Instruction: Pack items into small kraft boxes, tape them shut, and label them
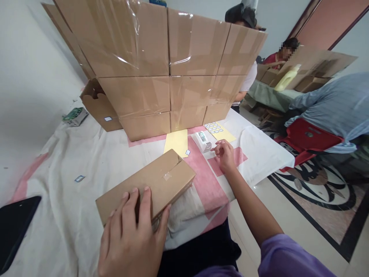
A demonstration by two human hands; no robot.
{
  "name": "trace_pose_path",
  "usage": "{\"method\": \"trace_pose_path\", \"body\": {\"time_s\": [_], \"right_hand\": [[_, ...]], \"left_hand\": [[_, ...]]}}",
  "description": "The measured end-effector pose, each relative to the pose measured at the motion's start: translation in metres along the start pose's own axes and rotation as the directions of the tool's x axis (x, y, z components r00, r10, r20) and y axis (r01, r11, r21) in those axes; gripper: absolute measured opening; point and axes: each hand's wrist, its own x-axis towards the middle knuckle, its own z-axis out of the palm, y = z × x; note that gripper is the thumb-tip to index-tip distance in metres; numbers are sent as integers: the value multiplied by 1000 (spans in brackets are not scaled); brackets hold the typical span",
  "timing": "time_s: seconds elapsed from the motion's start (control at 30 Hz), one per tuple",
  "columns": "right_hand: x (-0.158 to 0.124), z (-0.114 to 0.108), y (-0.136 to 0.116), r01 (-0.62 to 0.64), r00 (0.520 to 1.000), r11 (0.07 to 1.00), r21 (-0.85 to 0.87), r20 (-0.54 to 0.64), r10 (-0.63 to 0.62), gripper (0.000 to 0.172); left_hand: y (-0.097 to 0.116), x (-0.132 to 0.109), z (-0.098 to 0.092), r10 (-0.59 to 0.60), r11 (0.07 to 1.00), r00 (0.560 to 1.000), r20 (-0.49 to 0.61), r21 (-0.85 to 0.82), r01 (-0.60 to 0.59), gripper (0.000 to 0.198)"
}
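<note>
A closed brown cardboard box (161, 177) lies at an angle on the table in front of me. My left hand (134, 231) grips its near left end, fingers on the top face and thumb along the near side. A small piece of clear tape sits across the lid seam. My right hand (225, 156) is beside a small white device or box (202, 141), its fingers curled in. Whether anything is pinched in them is too small to make out. Behind lie a yellow sheet of labels (223, 132) and a second yellow sheet (176, 141), with a loose label (187, 152) at its corner.
A taped wall of stacked cartons (187, 92) stands across the table's back. Left are an open carton (100, 111), a small green-and-white pack (75, 116), a loose label (79, 178) and a black phone-like device (17, 223). Other people sit beyond, one on a red chair (314, 136).
</note>
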Motion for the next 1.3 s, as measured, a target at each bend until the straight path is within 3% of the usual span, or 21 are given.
{"method": "trace_pose_path", "body": {"time_s": [0.13,0.27,0.43,0.67,0.87,1.3], "right_hand": [[-5,1,1,149,988,986,-76,60,-145,34],[-11,2,4,209,964,950,-231,213,-160,47],[-10,3,7,280,941,903,-326,281,-190,57],[-5,2,10,290,934,900,-324,301,-193,43],[-6,2,12,339,932,903,-263,224,-285,34],[-1,1,22,351,910,891,-289,327,-253,29]], "left_hand": [[1,2,-1,13,1000,1000,6,15,-14,78],[1,3,-3,-2,1000,1000,10,-7,2,76],[1,3,-2,-9,1000,1000,15,-30,9,78],[1,2,-2,12,1000,1000,6,-14,-12,75],[1,1,0,18,999,1000,0,-31,-18,76],[3,3,-3,43,999,999,-30,25,-42,67]]}}
